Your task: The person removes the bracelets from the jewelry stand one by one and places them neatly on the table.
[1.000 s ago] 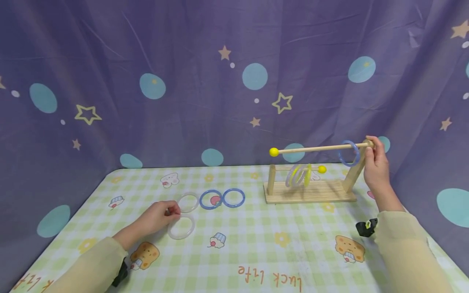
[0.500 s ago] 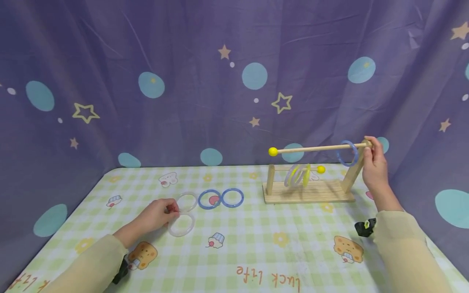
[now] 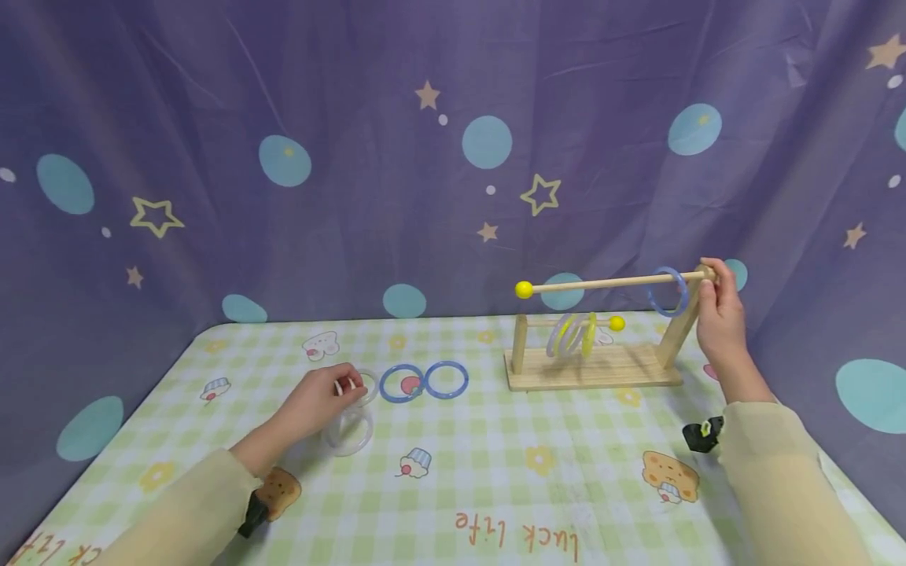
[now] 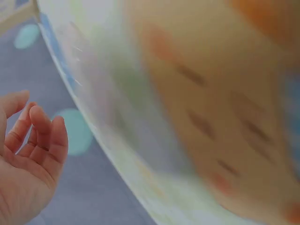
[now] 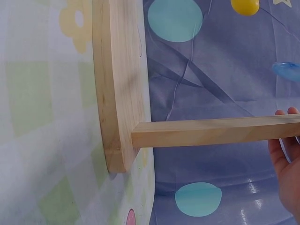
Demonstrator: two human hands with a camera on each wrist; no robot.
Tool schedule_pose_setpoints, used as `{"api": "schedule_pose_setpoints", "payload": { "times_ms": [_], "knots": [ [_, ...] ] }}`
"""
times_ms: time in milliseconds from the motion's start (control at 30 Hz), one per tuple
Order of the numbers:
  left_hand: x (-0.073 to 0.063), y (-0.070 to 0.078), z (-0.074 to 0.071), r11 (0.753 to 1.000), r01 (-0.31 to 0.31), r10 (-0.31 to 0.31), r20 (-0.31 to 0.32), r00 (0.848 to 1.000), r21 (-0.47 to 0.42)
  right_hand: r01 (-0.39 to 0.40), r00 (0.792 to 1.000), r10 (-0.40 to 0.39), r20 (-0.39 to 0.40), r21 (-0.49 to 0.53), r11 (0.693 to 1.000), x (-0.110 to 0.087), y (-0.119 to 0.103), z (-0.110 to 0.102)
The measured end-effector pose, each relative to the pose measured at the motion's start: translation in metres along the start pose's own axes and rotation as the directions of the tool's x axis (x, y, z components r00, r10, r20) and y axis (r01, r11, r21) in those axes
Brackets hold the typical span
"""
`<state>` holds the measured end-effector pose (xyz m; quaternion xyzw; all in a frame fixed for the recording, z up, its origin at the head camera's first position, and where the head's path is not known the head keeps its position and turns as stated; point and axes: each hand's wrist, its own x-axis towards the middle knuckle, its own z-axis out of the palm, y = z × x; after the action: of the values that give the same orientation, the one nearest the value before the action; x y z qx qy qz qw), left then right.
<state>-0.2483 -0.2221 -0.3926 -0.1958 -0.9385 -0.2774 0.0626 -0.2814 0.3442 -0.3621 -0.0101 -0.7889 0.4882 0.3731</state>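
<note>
My left hand (image 3: 322, 401) is over two clear rings at the left of the table, its fingers loosely bent with nothing seen between them. It partly covers the upper clear ring (image 3: 373, 391); the lower clear ring (image 3: 351, 454) lies just below the fingers. Two blue rings, a left one (image 3: 383, 385) and a right one (image 3: 467, 380), lie side by side to the right. My right hand (image 3: 722, 314) grips the top of the tall post of a wooden ring stand (image 3: 594, 379). One blue ring (image 3: 684, 292) hangs on its upper rod.
Several clear and yellow rings (image 3: 589, 336) hang on the stand's lower rod. Yellow balls cap the upper rod (image 3: 523, 290) and lower rod (image 3: 617, 323). A green checked cloth (image 3: 488, 456) covers the table. A purple curtain (image 3: 368, 220) stands behind it.
My left hand has lifted slightly and shifted right, from beside the clear rings to over the upper one. The right hand keeps its grip on the post. The whole head view has drifted slightly.
</note>
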Motion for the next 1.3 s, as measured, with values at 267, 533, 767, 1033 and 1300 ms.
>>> {"api": "schedule_pose_setpoints", "payload": {
  "times_ms": [267, 533, 767, 1033, 1300],
  "knots": [
    [0.026, 0.05, 0.017, 0.982, -0.105, 0.109, 0.019, 0.994, -0.154, -0.019, 1.0, 0.019, 0.013, -0.021, 1.0, 0.0, -0.001, -0.001],
    [0.053, 0.092, 0.035, 0.96, -0.169, 0.179, 0.026, 0.983, -0.222, -0.015, 1.0, 0.015, 0.013, -0.007, 1.0, 0.002, 0.001, 0.0],
    [0.07, 0.123, 0.052, 0.936, -0.203, 0.223, 0.04, 0.974, -0.287, -0.014, 1.0, 0.014, 0.004, -0.015, 1.0, 0.0, -0.002, -0.001],
    [0.088, 0.153, 0.072, 0.91, -0.252, 0.277, 0.03, 0.96, -0.329, -0.028, 1.0, 0.029, 0.012, -0.021, 0.999, -0.001, -0.003, -0.002],
    [0.097, 0.181, 0.089, 0.875, -0.276, 0.322, 0.053, 0.945, -0.397, 0.021, 0.999, -0.021, 0.039, 0.008, 1.0, 0.0, -0.001, -0.004]
  ]
}}
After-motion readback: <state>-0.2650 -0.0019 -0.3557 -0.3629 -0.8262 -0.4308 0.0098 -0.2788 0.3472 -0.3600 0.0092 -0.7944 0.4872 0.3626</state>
